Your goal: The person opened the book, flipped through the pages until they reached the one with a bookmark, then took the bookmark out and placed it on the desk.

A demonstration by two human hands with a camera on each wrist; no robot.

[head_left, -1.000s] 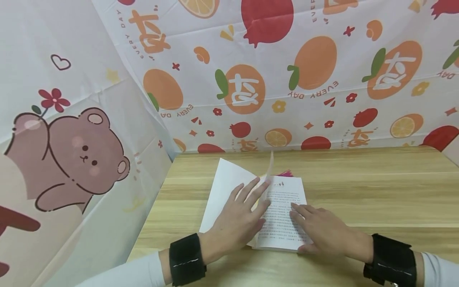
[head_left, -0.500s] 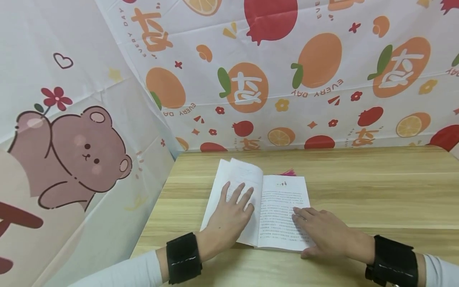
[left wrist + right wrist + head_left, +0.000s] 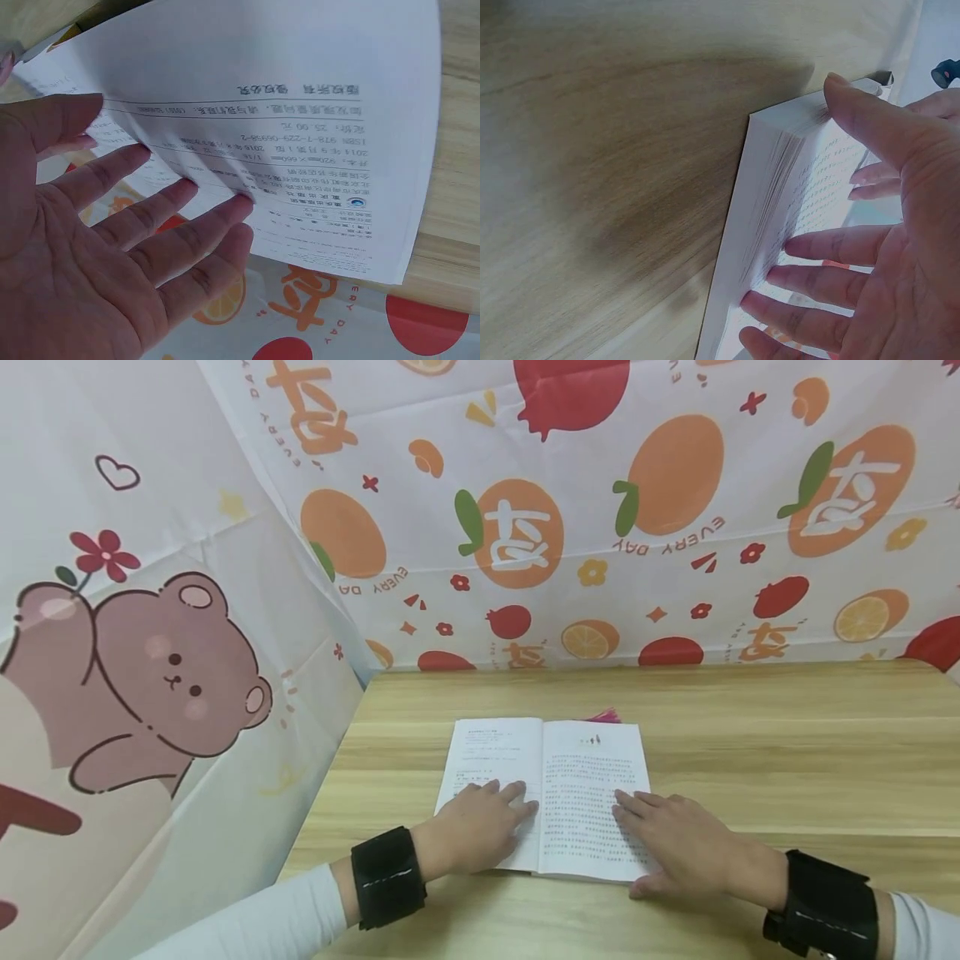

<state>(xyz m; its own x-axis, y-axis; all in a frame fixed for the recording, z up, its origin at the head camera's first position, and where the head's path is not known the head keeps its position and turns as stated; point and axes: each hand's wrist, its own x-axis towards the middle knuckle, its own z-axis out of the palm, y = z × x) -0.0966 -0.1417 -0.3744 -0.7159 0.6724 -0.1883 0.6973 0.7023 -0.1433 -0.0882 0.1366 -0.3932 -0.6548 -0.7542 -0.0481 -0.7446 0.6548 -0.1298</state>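
An open book (image 3: 577,777) lies on the wooden table, its printed pages facing up. My left hand (image 3: 480,822) rests on the lower part of the left page (image 3: 495,745), and in the left wrist view its fingertips touch the print with the fingers spread. My right hand (image 3: 678,843) lies over the right page's outer edge, fingertips on the text. From the right wrist, the thumb (image 3: 862,112) sits at the near edge of the book and the other fingers reach onto the page. A pink tassel (image 3: 604,716) sticks out beyond the book's top edge.
The wooden table (image 3: 787,760) reaches back to a white fruit-print cloth (image 3: 585,527) hung behind it. On the left hangs a cloth with a bear (image 3: 180,668). Both wrists wear black bands.
A raised leaf has turned over to the left and now lies flat. My left hand has moved left and down with it onto the left page; my right hand has barely moved.
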